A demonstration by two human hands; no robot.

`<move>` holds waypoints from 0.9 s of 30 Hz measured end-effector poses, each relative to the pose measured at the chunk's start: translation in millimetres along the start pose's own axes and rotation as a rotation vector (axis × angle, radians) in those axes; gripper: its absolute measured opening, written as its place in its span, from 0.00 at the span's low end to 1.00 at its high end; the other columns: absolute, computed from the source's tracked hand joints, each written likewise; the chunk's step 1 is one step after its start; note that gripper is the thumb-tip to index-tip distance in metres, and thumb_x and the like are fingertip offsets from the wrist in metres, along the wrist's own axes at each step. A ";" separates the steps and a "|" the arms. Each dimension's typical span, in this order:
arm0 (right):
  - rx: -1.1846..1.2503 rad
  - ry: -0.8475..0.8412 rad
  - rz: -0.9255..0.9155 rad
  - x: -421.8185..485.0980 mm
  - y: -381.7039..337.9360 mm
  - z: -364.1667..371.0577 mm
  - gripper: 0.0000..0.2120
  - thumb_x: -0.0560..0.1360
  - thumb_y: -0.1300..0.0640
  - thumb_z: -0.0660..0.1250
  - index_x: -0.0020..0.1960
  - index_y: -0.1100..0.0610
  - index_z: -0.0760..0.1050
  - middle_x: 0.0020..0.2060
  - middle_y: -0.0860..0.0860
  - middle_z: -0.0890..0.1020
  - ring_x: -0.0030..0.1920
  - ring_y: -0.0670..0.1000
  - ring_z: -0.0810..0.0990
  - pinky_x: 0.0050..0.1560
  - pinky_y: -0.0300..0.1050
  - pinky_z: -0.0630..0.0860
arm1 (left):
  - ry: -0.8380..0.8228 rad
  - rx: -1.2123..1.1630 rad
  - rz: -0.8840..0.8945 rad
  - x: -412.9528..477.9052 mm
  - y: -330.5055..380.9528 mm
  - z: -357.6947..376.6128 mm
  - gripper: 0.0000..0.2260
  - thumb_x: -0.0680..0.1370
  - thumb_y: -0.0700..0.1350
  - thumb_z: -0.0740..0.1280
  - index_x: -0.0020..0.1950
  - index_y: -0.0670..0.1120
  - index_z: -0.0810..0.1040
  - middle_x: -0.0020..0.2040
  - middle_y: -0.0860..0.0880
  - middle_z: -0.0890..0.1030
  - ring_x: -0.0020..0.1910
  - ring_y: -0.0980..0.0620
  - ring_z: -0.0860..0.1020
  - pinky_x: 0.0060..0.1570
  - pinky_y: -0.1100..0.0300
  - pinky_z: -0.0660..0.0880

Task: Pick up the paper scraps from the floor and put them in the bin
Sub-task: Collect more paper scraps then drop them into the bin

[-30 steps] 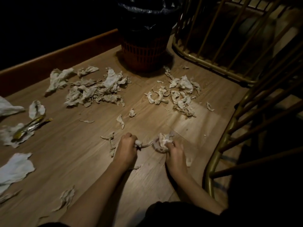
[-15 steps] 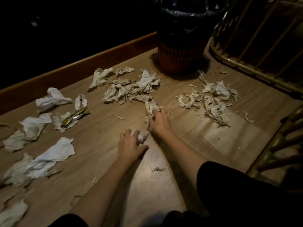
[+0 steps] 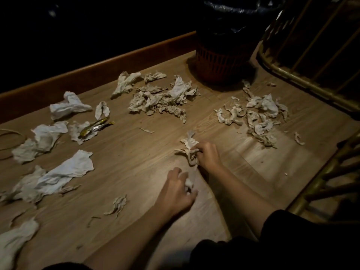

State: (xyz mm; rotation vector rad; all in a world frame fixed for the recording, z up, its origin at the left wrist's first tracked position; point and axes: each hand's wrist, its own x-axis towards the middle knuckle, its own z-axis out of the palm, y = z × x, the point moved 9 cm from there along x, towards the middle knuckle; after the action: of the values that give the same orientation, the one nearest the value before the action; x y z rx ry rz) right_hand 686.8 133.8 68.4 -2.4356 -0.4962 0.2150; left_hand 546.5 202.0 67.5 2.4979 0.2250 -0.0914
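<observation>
Currently, your right hand point(image 3: 208, 154) grips a bunch of crumpled paper scraps point(image 3: 190, 148) low over the wooden floor point(image 3: 136, 152), fingers curled round it. Your left hand point(image 3: 178, 190), just nearer you, pinches a small white wad point(image 3: 189, 184) between thumb and fingers. The bin point(image 3: 220, 61), lined with a dark bag, stands at the far edge beside the metal railing point(image 3: 303, 82). Before it lie a left heap point(image 3: 161, 98) and a right heap point(image 3: 257, 112) of scraps. Larger sheets point(image 3: 64, 172) lie along the floor's left side.
</observation>
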 end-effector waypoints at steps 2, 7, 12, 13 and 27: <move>0.016 0.020 0.040 -8.0 10.0 -2.3 0.14 0.70 0.71 0.63 0.49 0.60 0.82 0.49 0.59 0.83 0.50 0.58 0.80 0.53 0.45 0.76 | -0.036 0.119 0.078 -11.6 12.2 21.4 0.17 0.73 0.49 0.66 0.59 0.46 0.71 0.58 0.48 0.68 0.57 0.49 0.67 0.54 0.56 0.72; 0.050 0.030 0.053 -16.4 2.9 -1.3 0.13 0.70 0.72 0.64 0.50 0.60 0.82 0.50 0.59 0.83 0.52 0.57 0.80 0.53 0.41 0.73 | 0.096 0.002 0.019 -17.5 -7.3 6.0 0.08 0.72 0.35 0.64 0.47 0.45 0.76 0.50 0.48 0.74 0.47 0.53 0.69 0.39 0.68 0.66; 0.108 -0.014 -0.083 -11.9 -56.3 22.0 0.14 0.71 0.72 0.63 0.49 0.61 0.82 0.50 0.59 0.83 0.52 0.56 0.79 0.54 0.41 0.72 | 0.315 -0.051 -0.155 -41.9 -76.3 -65.8 0.02 0.74 0.40 0.66 0.44 0.47 0.77 0.45 0.52 0.72 0.45 0.51 0.71 0.40 0.61 0.65; 0.120 -0.030 -0.113 -11.7 -69.8 31.9 0.14 0.70 0.73 0.64 0.49 0.61 0.82 0.49 0.59 0.83 0.51 0.57 0.79 0.53 0.40 0.72 | 0.328 -0.038 -0.160 -50.1 -87.0 -74.2 0.03 0.73 0.39 0.66 0.44 0.47 0.76 0.45 0.52 0.71 0.45 0.50 0.71 0.41 0.59 0.66; -0.015 -0.364 -0.667 -22.9 -278.1 172.7 0.14 0.70 0.71 0.61 0.51 0.63 0.81 0.54 0.64 0.80 0.53 0.64 0.77 0.52 0.51 0.74 | 0.511 -0.139 -0.596 -131.2 -199.3 -148.3 0.08 0.68 0.33 0.66 0.35 0.46 0.75 0.34 0.47 0.78 0.35 0.50 0.75 0.29 0.66 0.65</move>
State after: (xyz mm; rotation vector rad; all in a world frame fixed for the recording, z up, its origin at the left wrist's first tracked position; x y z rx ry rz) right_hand 536.3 423.1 105.8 -2.1061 -1.4288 0.3626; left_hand 383.0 429.6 86.3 2.1952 1.1377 0.3133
